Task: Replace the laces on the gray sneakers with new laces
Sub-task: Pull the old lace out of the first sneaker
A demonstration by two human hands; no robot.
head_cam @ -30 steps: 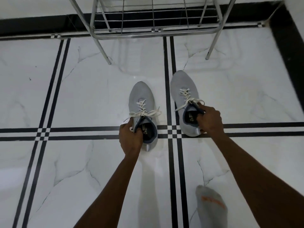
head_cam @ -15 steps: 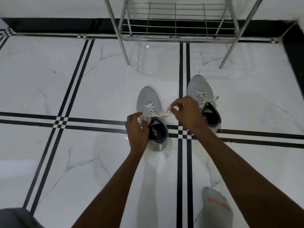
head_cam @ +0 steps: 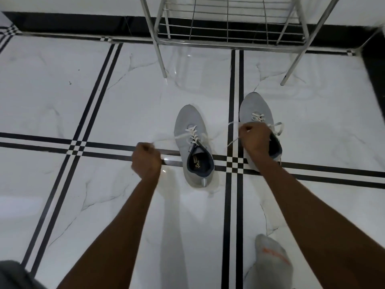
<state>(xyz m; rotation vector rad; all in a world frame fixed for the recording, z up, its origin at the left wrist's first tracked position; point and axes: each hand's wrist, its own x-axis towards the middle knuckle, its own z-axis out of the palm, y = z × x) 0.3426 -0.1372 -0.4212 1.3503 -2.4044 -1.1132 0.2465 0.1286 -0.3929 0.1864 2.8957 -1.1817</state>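
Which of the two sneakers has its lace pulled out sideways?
The left sneaker: both hands stretch its lace apart. The right sneaker stays tied.

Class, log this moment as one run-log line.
left hand: pinches lace end | right hand: pinches other end | left sneaker: bow undone

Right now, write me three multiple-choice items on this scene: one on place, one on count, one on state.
1. Where is the metal rack?
A. beyond the sneakers' toes
B. behind the heels
C. on top of a sneaker

2. How many gray sneakers are on the floor?
A. one
B. two
C. three

3. What state is the left sneaker's lace in?
A. bow-tied
B. removed
C. pulled out sideways, both ends held

Key: 1 A, its legs stand past the toes. 2 B, left sneaker and right sneaker. 3 C, left hand and right hand pinch the ends.
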